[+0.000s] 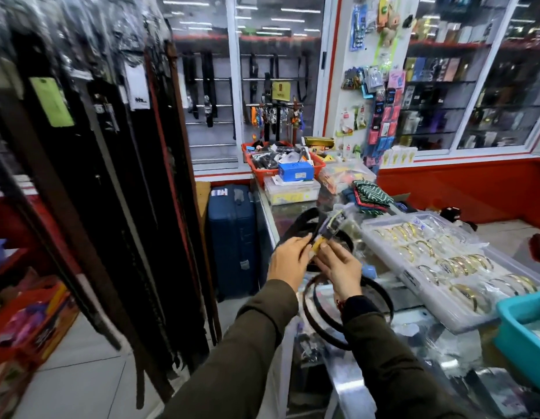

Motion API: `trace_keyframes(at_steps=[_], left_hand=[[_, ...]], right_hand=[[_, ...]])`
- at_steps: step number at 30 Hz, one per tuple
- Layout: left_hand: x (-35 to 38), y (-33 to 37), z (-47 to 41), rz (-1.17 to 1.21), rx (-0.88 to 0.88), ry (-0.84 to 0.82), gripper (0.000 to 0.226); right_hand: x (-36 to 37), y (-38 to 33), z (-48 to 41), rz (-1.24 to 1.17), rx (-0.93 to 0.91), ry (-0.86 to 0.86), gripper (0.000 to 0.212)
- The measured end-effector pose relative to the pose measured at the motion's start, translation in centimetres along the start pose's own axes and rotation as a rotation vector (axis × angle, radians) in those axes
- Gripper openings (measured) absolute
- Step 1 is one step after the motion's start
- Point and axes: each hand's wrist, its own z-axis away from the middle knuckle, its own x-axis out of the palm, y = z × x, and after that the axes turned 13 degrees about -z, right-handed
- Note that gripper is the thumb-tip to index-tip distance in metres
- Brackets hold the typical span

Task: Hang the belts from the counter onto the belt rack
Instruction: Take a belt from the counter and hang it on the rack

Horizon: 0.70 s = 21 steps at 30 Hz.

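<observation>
At centre frame, both hands pinch one belt (pixel 329 229) above the glass counter (pixel 413 331): left hand (pixel 288 261) fingers closed on the strap, right hand (pixel 338 269) fingers closed on its yellow tag (pixel 318 244). The belt's loop droops at lower centre. The rack (pixel 105 164), hung with belts, fills the left.

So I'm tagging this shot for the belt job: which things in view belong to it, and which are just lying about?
Belongs to the job:
- belt with its yellow tag
- left hand and right hand holding it
- belt rack
- counter

Just lying about:
- bangle tray
- blue suitcase
- red basket
- teal tub
</observation>
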Motion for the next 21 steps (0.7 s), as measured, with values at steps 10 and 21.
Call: trace_keyframes(at_steps=[10, 21], left_hand=[[-9.3, -5.4, 2.5, -0.049, -0.212, 0.295, 0.033], [-20.4, -10.2, 3.1, 0.281, -0.394, 0.550, 0.021]], right_hand=[[9.9, 4.9, 2.2, 0.280, -0.096, -0.280, 0.026], [20.6, 8.8, 5.9, 0.205, -0.005, -0.604, 0.025]])
